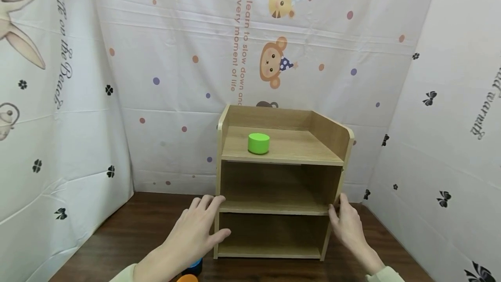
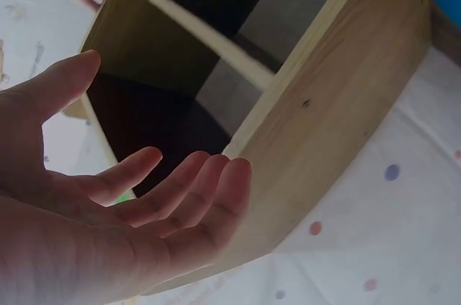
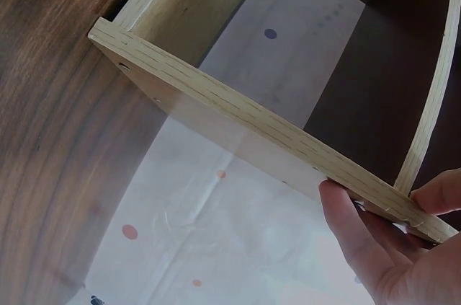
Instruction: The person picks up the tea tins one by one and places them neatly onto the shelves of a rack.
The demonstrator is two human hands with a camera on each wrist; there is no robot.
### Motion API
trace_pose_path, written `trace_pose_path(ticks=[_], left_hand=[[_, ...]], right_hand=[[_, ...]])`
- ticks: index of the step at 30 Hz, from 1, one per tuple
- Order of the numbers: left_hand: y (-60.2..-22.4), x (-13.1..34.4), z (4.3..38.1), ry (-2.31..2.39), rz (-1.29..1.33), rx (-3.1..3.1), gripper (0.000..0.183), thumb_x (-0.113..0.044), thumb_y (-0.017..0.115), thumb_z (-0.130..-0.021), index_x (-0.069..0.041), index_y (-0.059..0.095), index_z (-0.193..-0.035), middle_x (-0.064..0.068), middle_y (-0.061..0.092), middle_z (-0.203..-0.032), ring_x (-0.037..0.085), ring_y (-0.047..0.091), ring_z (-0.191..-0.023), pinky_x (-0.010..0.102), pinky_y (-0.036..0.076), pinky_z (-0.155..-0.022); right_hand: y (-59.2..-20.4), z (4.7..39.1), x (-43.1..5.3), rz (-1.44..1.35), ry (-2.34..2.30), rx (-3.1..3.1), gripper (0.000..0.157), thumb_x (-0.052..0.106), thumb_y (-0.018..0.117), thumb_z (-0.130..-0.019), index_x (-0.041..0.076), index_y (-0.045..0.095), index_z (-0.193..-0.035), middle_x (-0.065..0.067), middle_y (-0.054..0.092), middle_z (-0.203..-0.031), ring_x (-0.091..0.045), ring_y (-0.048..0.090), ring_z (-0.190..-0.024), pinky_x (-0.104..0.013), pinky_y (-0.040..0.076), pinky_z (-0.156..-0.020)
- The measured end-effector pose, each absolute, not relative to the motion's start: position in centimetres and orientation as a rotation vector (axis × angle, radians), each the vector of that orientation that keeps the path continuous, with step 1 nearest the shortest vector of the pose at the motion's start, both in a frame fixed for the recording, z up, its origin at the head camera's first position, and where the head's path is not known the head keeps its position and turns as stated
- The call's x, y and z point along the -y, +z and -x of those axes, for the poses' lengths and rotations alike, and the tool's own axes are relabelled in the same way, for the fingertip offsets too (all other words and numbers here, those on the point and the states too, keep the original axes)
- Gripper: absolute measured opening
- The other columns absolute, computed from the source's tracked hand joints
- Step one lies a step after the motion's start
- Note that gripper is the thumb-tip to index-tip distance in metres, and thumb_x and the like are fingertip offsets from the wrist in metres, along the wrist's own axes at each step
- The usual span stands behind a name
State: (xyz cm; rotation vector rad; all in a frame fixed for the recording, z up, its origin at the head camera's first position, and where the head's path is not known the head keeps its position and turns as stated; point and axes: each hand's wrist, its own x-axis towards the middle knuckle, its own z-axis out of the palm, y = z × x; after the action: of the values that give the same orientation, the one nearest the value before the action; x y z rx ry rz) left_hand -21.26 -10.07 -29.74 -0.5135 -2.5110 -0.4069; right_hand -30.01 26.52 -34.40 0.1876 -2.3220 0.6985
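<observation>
A small light-wood shelf unit (image 1: pixel 274 209) stands upright on the table, with a top tray and two open compartments below it. My right hand (image 1: pixel 347 223) grips the edge of its right side panel near the middle board. In the right wrist view, the thumb of that hand (image 3: pixel 392 254) lies on the inner side and the fingers on the outer side. By the left side panel my left hand (image 1: pixel 195 229) is spread, thumb apart from the fingers. Nothing is held in the left hand (image 2: pixel 144 211); whether its fingertips touch the panel I cannot tell.
A bright green cylinder (image 1: pixel 258 143) sits on the unit's top board. Partly hidden beneath my left forearm are a black and blue object (image 1: pixel 195 268) and an orange one (image 1: pixel 188 278). Printed cloth (image 1: pixel 168 77) hangs behind and beside the dark wood table (image 1: pixel 117 238).
</observation>
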Motion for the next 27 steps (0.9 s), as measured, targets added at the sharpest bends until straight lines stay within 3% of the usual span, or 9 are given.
trace_pose_path(ticks=[7, 15, 21, 27], left_hand=[[-31.6, 10.5, 21.3, -0.404, 0.489, 2.517, 0.065, -0.038, 0.080, -0.074, -0.010, 0.055, -0.128, 0.005, 0.060, -0.112, 0.025, 0.054, -0.102, 0.040, 0.047, -0.071], [-34.2, 11.5, 21.9, -0.343, 0.525, 2.578, 0.069, -0.042, 0.081, -0.072, -0.010, 0.054, -0.126, 0.004, 0.060, -0.109, 0.023, 0.054, -0.096, 0.032, 0.044, -0.058], [-35.6, 12.6, 22.3, -0.479, 0.541, 2.781, 0.069, -0.042, 0.079, -0.074, -0.007, 0.052, -0.127, 0.012, 0.058, -0.113, 0.030, 0.054, -0.098, 0.043, 0.048, -0.061], [-37.1, 13.2, 22.4, -0.504, 0.459, 2.895, 0.073, -0.045, 0.080, -0.072, -0.008, 0.052, -0.128, 0.009, 0.055, -0.110, 0.027, 0.049, -0.097, 0.045, 0.046, -0.061]], right_hand=[[-34.2, 30.0, -26.5, -0.218, 0.678, 2.290, 0.012, 0.003, 0.056, -0.091, 0.000, 0.047, -0.097, -0.007, 0.058, -0.070, -0.011, 0.046, -0.057, -0.026, 0.035, -0.049], [-34.1, 30.1, -26.6, -0.242, 0.674, 2.278, 0.013, 0.001, 0.056, -0.091, -0.002, 0.048, -0.099, -0.009, 0.060, -0.071, -0.011, 0.047, -0.056, -0.025, 0.035, -0.048], [-34.1, 30.2, -26.6, -0.248, 0.684, 2.291, 0.015, 0.001, 0.056, -0.091, -0.003, 0.048, -0.103, -0.012, 0.062, -0.074, -0.012, 0.050, -0.058, -0.025, 0.037, -0.048], [-34.1, 30.1, -26.6, -0.242, 0.689, 2.298, 0.014, 0.001, 0.056, -0.091, -0.003, 0.048, -0.101, -0.011, 0.062, -0.074, -0.012, 0.049, -0.058, -0.025, 0.037, -0.049]])
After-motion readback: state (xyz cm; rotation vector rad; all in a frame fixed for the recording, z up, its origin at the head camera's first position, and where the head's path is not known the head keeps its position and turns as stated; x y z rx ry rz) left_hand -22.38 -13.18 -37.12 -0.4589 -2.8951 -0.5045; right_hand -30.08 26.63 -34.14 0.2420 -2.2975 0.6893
